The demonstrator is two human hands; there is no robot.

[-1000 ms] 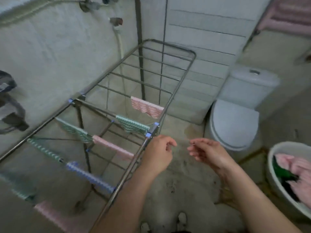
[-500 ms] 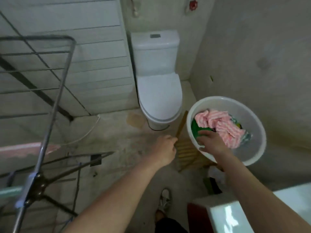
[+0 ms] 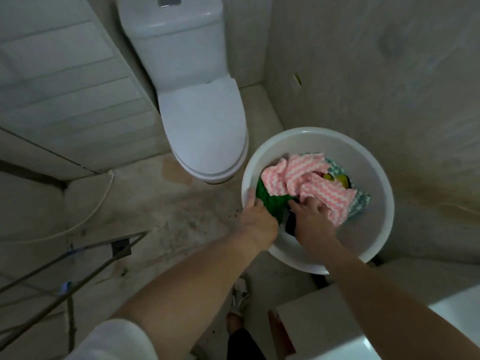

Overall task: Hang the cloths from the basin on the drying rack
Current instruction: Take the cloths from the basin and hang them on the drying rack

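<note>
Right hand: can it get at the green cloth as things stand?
Probably yes. The green cloth lies exposed in the basin right beside the right hand. The pink cloth covers only its far edge, and the left hand is at its other side.

1. The single wide-angle view looks from the person's head, steeply down at the floor (image 3: 168, 203).
2. The round white plastic basin (image 3: 376, 227) lies near, right of centre.
3. The white ceramic toilet (image 3: 205, 120) stands at the top, the grey metal drying rack (image 3: 78, 258) at the lower-left edge.
</note>
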